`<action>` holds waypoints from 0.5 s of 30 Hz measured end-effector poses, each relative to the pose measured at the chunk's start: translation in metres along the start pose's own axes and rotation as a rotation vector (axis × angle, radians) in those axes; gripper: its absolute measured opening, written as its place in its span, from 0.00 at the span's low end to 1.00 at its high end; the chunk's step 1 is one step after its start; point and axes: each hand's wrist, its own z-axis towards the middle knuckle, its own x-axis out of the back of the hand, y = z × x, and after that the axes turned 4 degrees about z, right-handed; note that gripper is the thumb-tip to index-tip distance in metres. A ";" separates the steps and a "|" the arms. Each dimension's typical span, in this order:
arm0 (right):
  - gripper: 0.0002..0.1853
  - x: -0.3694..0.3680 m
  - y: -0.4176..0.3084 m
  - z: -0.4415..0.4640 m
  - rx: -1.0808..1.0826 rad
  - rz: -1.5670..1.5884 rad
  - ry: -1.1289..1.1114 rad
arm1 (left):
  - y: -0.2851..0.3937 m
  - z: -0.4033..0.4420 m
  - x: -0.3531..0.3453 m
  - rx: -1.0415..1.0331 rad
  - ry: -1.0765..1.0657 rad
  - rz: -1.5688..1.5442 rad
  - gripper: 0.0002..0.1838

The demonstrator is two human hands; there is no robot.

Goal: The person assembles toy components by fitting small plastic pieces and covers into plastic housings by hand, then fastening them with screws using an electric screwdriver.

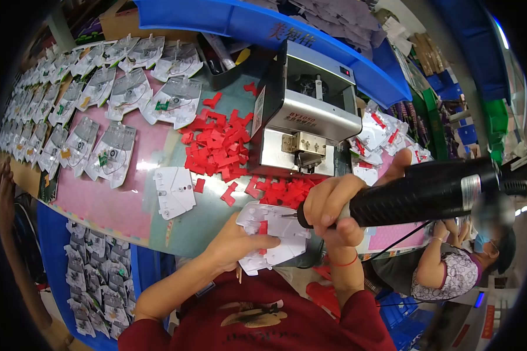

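My left hand (231, 241) is closed on a white plastic housing (287, 244), its thumb lying across the part. A small red plastic piece (263, 229) sits on the housing beside that thumb. Wrapped round the front of a black electric screwdriver (416, 193) is my right hand (334, 205). The screwdriver lies nearly level, its thin bit pointing left over the top of the housing. I cannot tell whether the bit touches a screw. Another white housing (174, 192) lies flat on the table to the left, near a heap of red plastic pieces (216, 143).
A metal screw feeder (304, 117) stands behind my hands. Rows of grey-white assemblies (114, 152) cover the left of the table. More housings with red pieces (386, 131) lie right of the feeder. A blue bin (175, 14) runs along the back. A co-worker (451, 272) sits at right.
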 end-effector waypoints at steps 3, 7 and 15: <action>0.42 0.021 -0.004 -0.003 -0.190 -0.067 -0.261 | 0.002 -0.002 0.000 0.014 -0.042 0.007 0.20; 0.32 0.006 0.000 -0.003 -0.101 0.012 -0.216 | 0.003 -0.004 -0.003 0.023 -0.042 0.006 0.20; 0.11 0.001 -0.013 0.007 -0.218 -0.040 -0.360 | 0.011 -0.006 -0.005 0.033 -0.122 0.006 0.20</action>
